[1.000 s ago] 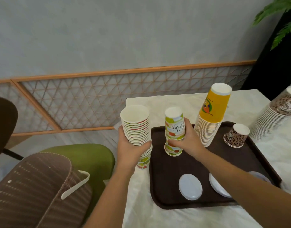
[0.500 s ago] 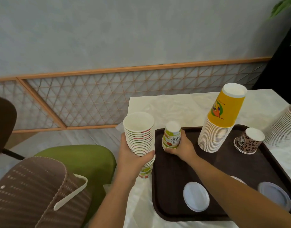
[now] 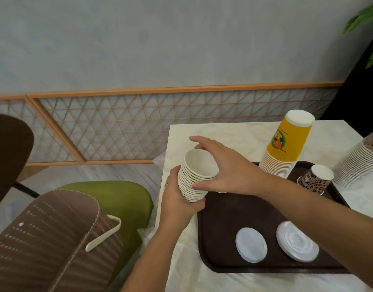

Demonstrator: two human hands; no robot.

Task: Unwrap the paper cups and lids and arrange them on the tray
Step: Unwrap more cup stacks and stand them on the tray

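My left hand (image 3: 179, 199) grips a stack of white-lined paper cups (image 3: 197, 173) from below, tilted, at the left edge of the dark brown tray (image 3: 223, 228). My right hand (image 3: 229, 167) spans the top of that stack with its fingers spread over the far rim and its thumb touching the near side. It hides the printed cup set on the tray, apart from a sliver of white under the palm. Two white lids (image 3: 251, 244) (image 3: 297, 241) lie flat at the tray's front. An upside-down stack of yellow cups (image 3: 286, 144) and an upside-down leopard-print cup (image 3: 317, 179) stand at the tray's back.
The tray sits on a white marble table (image 3: 213, 131). A further stack of leopard-print cups (image 3: 360, 165) leans at the right edge. Clear plastic wrap (image 3: 160, 157) hangs off the table's left side. A green chair (image 3: 118, 199) and a brown woven bag (image 3: 44, 239) are at the left.
My right hand let go of the printed cup on the tray and moved left onto the top of the stack, which my left hand has tilted and brought closer to the tray.
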